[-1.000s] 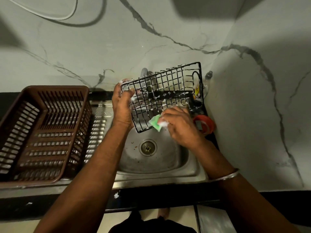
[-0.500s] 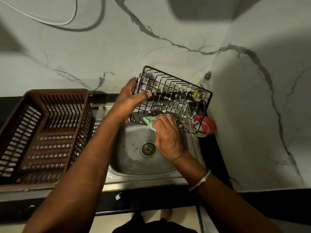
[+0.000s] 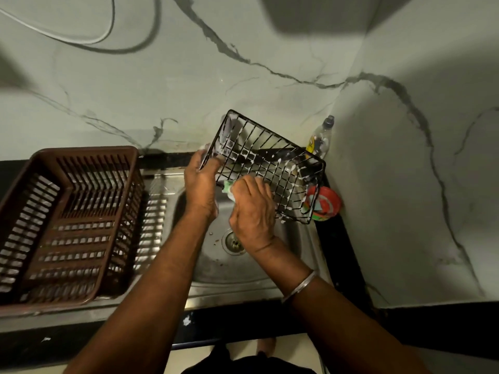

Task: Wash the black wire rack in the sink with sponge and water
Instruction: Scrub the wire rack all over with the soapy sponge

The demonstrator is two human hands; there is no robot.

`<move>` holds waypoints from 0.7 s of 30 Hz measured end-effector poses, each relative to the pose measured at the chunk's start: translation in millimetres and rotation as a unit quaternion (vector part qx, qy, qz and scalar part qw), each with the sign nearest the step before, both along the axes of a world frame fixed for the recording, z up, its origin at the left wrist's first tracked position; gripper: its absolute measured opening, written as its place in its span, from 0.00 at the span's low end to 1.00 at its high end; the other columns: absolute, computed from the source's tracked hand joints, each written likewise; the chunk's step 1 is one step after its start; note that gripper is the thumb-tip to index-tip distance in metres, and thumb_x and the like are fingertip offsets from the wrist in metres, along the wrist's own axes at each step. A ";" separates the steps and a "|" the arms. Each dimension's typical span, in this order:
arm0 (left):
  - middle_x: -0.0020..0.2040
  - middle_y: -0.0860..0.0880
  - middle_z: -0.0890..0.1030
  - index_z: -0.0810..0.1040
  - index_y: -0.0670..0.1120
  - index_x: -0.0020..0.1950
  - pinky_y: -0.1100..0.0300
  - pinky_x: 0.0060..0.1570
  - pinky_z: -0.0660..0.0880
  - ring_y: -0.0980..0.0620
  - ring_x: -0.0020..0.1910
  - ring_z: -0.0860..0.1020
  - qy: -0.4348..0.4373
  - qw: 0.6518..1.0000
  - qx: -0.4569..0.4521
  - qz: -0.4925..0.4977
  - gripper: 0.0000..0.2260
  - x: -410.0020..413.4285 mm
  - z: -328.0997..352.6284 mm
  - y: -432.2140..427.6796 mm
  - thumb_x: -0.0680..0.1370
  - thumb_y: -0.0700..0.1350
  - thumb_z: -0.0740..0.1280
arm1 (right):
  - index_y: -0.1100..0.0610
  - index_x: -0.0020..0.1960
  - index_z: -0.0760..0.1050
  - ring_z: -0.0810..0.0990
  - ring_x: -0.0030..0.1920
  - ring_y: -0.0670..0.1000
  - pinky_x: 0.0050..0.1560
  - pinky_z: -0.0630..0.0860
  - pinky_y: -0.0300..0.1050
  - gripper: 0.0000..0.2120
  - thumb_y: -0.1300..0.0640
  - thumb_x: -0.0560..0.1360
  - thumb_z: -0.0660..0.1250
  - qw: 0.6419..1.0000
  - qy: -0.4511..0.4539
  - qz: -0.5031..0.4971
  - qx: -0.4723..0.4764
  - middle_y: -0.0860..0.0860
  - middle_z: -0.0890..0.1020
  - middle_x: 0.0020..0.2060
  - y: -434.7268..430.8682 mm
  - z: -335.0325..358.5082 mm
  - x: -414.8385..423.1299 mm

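**Soaping the rack over the basin.** We hold the black wire rack (image 3: 266, 168) tilted above the steel sink (image 3: 294, 238), so that suds and drips fall into the basin and not onto the table (image 3: 347, 247).

- **Left hand:** The left hand (image 3: 201, 182) grips the rack's near-left corner with its fingers closed round the rim wire, which braces the frame against the scrubbing push.
- **Right hand:** The right hand (image 3: 252, 209) sits just beside the left, at the rack's lower edge. It pinches a green sponge (image 3: 227, 187) and presses it to the wires.
- **Progress:** White foam dots the grid. We judge soaping to be under way and rinsing not yet done.
- **Tight side:** Beyond the right hand, the rack's far corner hangs close to a red tub (image 3: 326, 203) and a clear bottle (image 3: 321, 136) in the wall corner, so swinging that way looks tight.
- **Left of the hands:** Outward of the left hand, a brown slotted basket (image 3: 81, 153) stands on the drainboard, well apart from the rack.
- **Free room:** Below both hands, the basin around the drain (image 3: 234, 242) appears to give the most room for lowering or turning the rack.
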State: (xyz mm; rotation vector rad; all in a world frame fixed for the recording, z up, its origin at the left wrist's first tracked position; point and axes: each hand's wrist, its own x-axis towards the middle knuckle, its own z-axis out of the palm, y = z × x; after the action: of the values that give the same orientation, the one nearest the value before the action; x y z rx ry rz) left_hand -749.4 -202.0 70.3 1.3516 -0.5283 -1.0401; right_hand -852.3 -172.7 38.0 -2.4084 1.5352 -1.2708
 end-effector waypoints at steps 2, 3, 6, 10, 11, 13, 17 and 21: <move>0.69 0.36 0.79 0.72 0.41 0.77 0.40 0.70 0.75 0.38 0.67 0.79 0.044 0.999 0.002 0.030 0.33 -8.0 -5.4 0.7 0.73 0.44 0.75 | 0.56 0.49 0.72 0.75 0.48 0.56 0.46 0.75 0.53 0.04 0.62 0.75 0.64 1.000 0.012 -0.006 0.002 0.55 0.77 0.45 -0.5 -0.5 4.3; 0.64 0.35 0.81 0.70 0.39 0.77 0.39 0.65 0.77 0.37 0.65 0.80 0.059 0.998 0.005 0.032 0.35 -10.1 -6.8 2.1 0.72 0.45 0.76 | 0.57 0.49 0.73 0.75 0.47 0.56 0.46 0.75 0.53 0.02 0.60 0.76 0.62 1.000 0.014 -0.004 -0.001 0.55 0.78 0.45 -0.2 -0.2 6.1; 0.61 0.38 0.83 0.74 0.41 0.75 0.42 0.61 0.79 0.38 0.60 0.82 0.195 0.981 0.015 0.010 0.38 -1.2 -16.8 -0.2 0.70 0.52 0.81 | 0.59 0.48 0.77 0.77 0.48 0.57 0.47 0.76 0.53 0.07 0.60 0.78 0.60 0.999 0.019 0.030 -0.006 0.56 0.79 0.46 -2.1 0.0 4.9; 0.46 0.43 0.80 0.81 0.41 0.53 0.50 0.47 0.78 0.43 0.42 0.80 0.336 0.942 -0.001 -0.021 0.12 11.0 -15.7 1.9 0.74 0.46 0.75 | 0.62 0.51 0.80 0.78 0.51 0.54 0.49 0.79 0.52 0.09 0.67 0.75 0.63 0.984 -0.044 0.136 0.102 0.55 0.80 0.49 -10.0 -1.5 -7.2; 0.45 0.44 0.80 0.81 0.41 0.52 0.53 0.43 0.78 0.44 0.40 0.80 0.336 0.942 -0.009 -0.009 0.09 11.6 -13.5 3.2 0.75 0.44 0.74 | 0.62 0.53 0.82 0.79 0.52 0.52 0.51 0.79 0.50 0.11 0.71 0.75 0.65 0.973 -0.068 0.165 0.144 0.54 0.81 0.50 -12.5 0.2 -12.6; 0.40 0.46 0.80 0.81 0.43 0.47 0.56 0.38 0.78 0.46 0.36 0.80 0.339 0.940 -0.032 0.014 0.03 12.0 -13.2 4.9 0.78 0.42 0.70 | 0.62 0.57 0.84 0.80 0.52 0.48 0.53 0.80 0.41 0.14 0.73 0.75 0.69 0.956 -0.085 0.188 0.208 0.51 0.82 0.52 -17.8 5.4 -23.6; 0.40 0.47 0.83 0.80 0.44 0.48 0.58 0.37 0.80 0.49 0.35 0.82 0.313 0.947 -0.055 0.043 0.01 4.1 -7.1 10.2 0.78 0.41 0.69 | 0.59 0.58 0.86 0.80 0.46 0.44 0.48 0.75 0.27 0.14 0.71 0.76 0.71 0.973 -0.125 0.085 0.175 0.48 0.83 0.50 -20.2 9.5 -20.1; 0.40 0.45 0.82 0.80 0.43 0.46 0.55 0.39 0.82 0.45 0.37 0.82 0.378 0.922 -0.084 0.029 0.03 3.9 -5.4 8.2 0.73 0.39 0.70 | 0.63 0.57 0.85 0.80 0.52 0.51 0.56 0.79 0.40 0.17 0.75 0.72 0.68 0.977 -0.089 0.155 0.121 0.55 0.83 0.51 -3.0 11.1 -3.2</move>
State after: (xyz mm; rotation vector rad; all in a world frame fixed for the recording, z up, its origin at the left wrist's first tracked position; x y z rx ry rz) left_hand -745.4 -193.7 64.9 0.7187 0.0080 -1.3304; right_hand -855.5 -175.6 49.1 -2.2037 1.1382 -1.1271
